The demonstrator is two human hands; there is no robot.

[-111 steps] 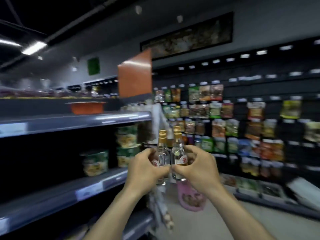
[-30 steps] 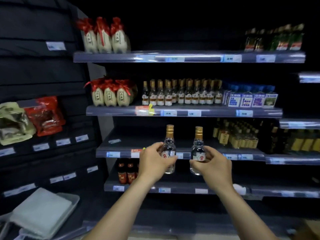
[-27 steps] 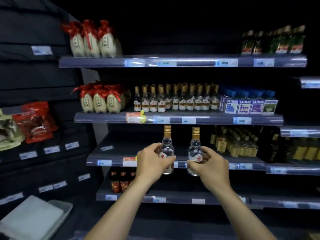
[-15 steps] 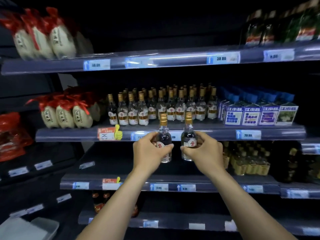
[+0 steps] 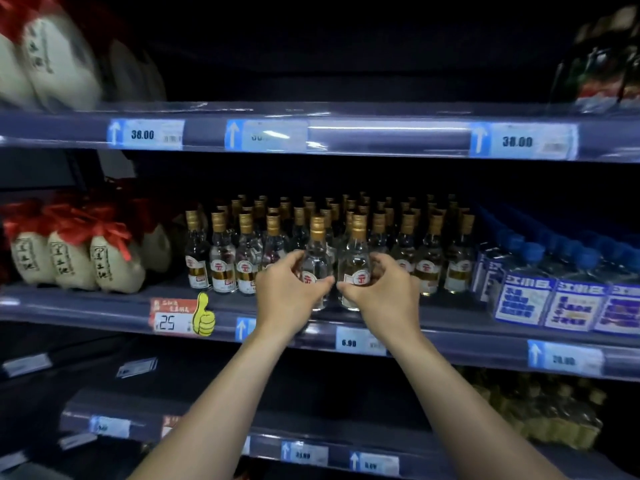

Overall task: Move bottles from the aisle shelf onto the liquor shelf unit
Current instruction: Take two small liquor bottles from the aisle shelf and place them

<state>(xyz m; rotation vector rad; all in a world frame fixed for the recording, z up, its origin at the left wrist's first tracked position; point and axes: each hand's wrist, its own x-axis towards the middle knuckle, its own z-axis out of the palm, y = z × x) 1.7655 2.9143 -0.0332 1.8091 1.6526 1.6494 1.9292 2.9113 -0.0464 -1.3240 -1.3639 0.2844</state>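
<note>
Left hand (image 5: pixel 289 294) is wrapped round one small clear glass bottle with a gold cap (image 5: pixel 316 261) and right hand (image 5: pixel 382 292) round a matching second clear gold-capped bottle (image 5: pixel 356 261), both upright, side by side at the front edge of the middle grey liquor shelf (image 5: pixel 104 311), before the row of same bottles (image 5: pixel 429 247). Glass looks rigid, smooth, likely slippery and breakable, light enough one-handed; grip low on the body. Both arms reach forward, thumbs nearly meeting.
</note>
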